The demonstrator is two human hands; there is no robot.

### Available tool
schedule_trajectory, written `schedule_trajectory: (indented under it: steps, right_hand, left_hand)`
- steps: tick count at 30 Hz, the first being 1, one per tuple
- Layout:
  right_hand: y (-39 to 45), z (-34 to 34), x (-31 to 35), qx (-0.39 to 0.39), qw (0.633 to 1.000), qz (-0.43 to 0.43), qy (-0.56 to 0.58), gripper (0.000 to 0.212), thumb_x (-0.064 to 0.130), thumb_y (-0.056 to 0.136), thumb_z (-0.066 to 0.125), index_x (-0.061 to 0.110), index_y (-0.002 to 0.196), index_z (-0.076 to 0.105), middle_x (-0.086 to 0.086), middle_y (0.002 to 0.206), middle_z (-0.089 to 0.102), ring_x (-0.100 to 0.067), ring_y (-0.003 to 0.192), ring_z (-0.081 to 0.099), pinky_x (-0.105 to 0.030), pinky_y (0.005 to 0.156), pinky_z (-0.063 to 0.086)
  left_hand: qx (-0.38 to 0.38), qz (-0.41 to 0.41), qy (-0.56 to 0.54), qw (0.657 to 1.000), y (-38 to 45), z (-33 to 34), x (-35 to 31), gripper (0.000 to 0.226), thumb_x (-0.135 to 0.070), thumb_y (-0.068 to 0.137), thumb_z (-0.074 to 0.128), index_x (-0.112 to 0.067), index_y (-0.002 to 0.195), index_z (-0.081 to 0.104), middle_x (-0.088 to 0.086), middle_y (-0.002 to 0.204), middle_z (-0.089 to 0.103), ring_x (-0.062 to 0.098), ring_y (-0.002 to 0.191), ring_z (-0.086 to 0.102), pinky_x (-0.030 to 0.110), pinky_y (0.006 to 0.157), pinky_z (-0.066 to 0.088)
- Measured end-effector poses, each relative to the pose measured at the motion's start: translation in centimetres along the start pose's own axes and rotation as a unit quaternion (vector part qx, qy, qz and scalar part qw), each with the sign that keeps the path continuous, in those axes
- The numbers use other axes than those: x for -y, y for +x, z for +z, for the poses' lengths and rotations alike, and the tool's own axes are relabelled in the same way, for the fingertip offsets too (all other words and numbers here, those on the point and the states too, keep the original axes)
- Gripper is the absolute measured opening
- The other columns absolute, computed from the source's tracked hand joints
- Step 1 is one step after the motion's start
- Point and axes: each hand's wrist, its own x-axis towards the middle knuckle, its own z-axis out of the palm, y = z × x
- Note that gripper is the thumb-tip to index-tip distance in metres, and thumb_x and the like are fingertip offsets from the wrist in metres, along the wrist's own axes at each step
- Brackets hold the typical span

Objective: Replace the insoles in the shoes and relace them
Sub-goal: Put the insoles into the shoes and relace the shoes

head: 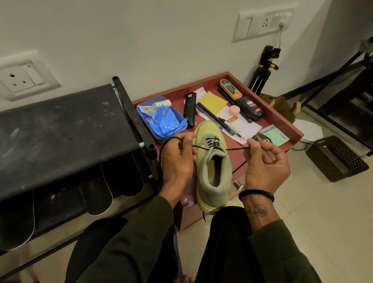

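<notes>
Pale yellow-green mesh sneaker (211,161): thin black lace (235,148) crossed through most eyelets. Left hand (178,162), right hand (264,164) each pinch lace end, taut. Tying pending; dark insoles (109,192) left of sneaker.

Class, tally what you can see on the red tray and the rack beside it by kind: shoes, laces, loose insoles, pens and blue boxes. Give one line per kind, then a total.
Shoes: 1
Laces: 1
Loose insoles: 4, on the rack's lower shelf
Pens: 2
Blue boxes: 1
Total: 9
</notes>
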Motion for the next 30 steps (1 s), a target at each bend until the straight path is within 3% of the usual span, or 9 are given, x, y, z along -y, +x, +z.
schedule_trajectory:
  steps: [4, 9, 16, 23, 26, 30]
  right_hand:
    - [-1.1, 0.8, 2.2, 0.018, 1.0, -0.001, 0.019, 0.022, 0.015, 0.084, 0.079, 0.019, 0.094, 0.06, 0.001, 0.076, 0.077, -0.019, 0.082, 0.076, -0.044, 0.082, 0.062]
    - [-2.6, 2.0, 6.4, 0.1, 0.993, -0.057, 0.012, 0.022, 0.014, 0.092, 0.072, 0.011, 0.11, 0.059, 0.004, 0.085, 0.077, -0.01, 0.09, 0.075, -0.035, 0.085, 0.061]
    - [-3.0, 3.2, 12.8, 0.168, 0.982, -0.081, 0.042, 0.016, 0.011, 0.087, 0.077, 0.011, 0.098, 0.066, -0.01, 0.086, 0.077, -0.022, 0.084, 0.076, -0.049, 0.083, 0.061]
    - [-2.8, 4.6, 21.1, 0.249, 0.956, -0.148, 0.039, 0.03, 0.012, 0.089, 0.075, 0.01, 0.117, 0.065, -0.007, 0.09, 0.078, -0.017, 0.088, 0.076, -0.031, 0.081, 0.061]
    - [-3.1, 4.5, 23.1, 0.29, 0.943, -0.161, 0.014, 0.039, 0.016, 0.091, 0.074, 0.01, 0.127, 0.062, -0.006, 0.094, 0.078, -0.013, 0.09, 0.075, -0.033, 0.087, 0.06]
    - [-3.1, 4.2, 25.0, 0.299, 0.944, -0.135, 0.038, 0.025, 0.015, 0.092, 0.072, 0.008, 0.116, 0.069, -0.007, 0.097, 0.078, -0.016, 0.093, 0.075, -0.04, 0.092, 0.059]
  left_hand:
    - [0.027, 0.059, 0.001, 0.998, -0.4, -1.2, -4.7, 0.023, -0.034, 0.103, 0.057, -0.019, 0.101, 0.075, 0.0, 0.077, 0.072, 0.016, 0.071, 0.069, 0.04, 0.073, 0.061]
    - [0.029, 0.111, 0.0, 0.993, -0.2, -2.6, -10.9, 0.025, -0.024, 0.105, 0.055, -0.011, 0.103, 0.076, 0.001, 0.078, 0.073, 0.006, 0.067, 0.068, 0.026, 0.067, 0.059]
    - [0.009, 0.16, 0.015, 0.987, 1.2, -4.3, -18.1, 0.024, -0.023, 0.102, 0.059, -0.007, 0.096, 0.077, 0.004, 0.075, 0.073, 0.008, 0.06, 0.067, 0.029, 0.066, 0.06]
    - [0.019, 0.234, 0.059, 0.97, 2.5, -4.5, -27.2, 0.024, -0.024, 0.103, 0.058, -0.01, 0.098, 0.076, 0.0, 0.075, 0.073, 0.005, 0.059, 0.066, 0.021, 0.062, 0.056]
    - [0.03, 0.265, 0.073, 0.961, 1.8, -3.7, -30.1, 0.024, -0.026, 0.103, 0.058, -0.01, 0.1, 0.076, 0.0, 0.077, 0.073, 0.005, 0.061, 0.067, 0.019, 0.063, 0.056]
    - [0.049, 0.301, 0.089, 0.948, 0.5, -2.6, -32.5, 0.025, -0.026, 0.103, 0.059, -0.009, 0.095, 0.077, 0.0, 0.075, 0.072, 0.006, 0.06, 0.067, 0.021, 0.063, 0.057]
